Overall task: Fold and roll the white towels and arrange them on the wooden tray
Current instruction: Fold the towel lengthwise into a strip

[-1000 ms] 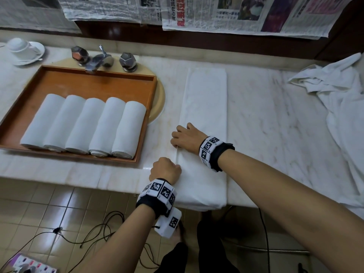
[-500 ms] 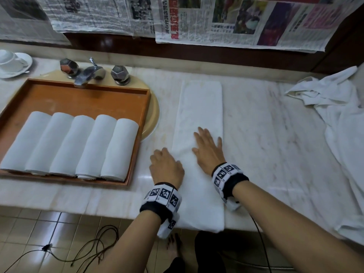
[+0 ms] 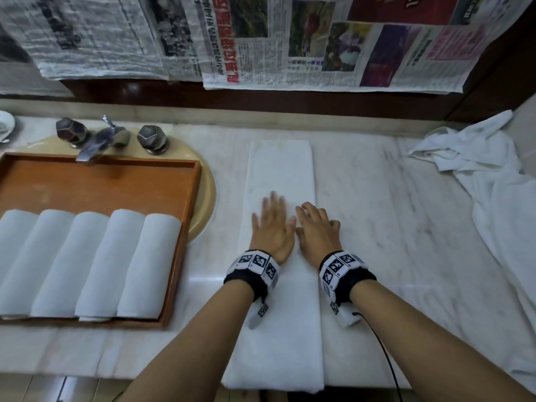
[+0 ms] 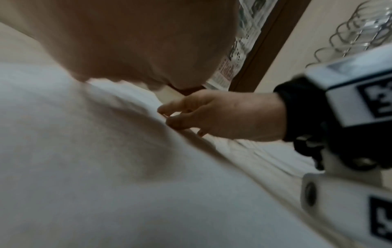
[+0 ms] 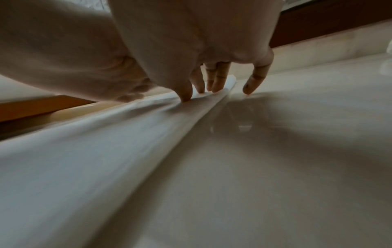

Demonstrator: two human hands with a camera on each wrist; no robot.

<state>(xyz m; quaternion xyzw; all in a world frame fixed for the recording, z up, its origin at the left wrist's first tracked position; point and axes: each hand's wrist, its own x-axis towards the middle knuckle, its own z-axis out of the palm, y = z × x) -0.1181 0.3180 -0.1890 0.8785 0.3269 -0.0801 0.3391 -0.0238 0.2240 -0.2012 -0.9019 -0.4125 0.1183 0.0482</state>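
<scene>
Both hands now lie flat and open on the towel (image 3: 282,256), where a moment ago the left hand (image 3: 272,232) sat beside its left edge and, before that, both were curled at that edge. The right hand (image 3: 317,232) presses with spread fingers (image 5: 186,94), gripping nothing. The towel runs as a long folded strip from the counter's (image 3: 391,227) front edge toward the back (its near end overhangs). Folding looks finished; smoothing comes before rolling. Five rolls (image 3: 87,262) fill the tray's (image 3: 185,227) front edge.
</scene>
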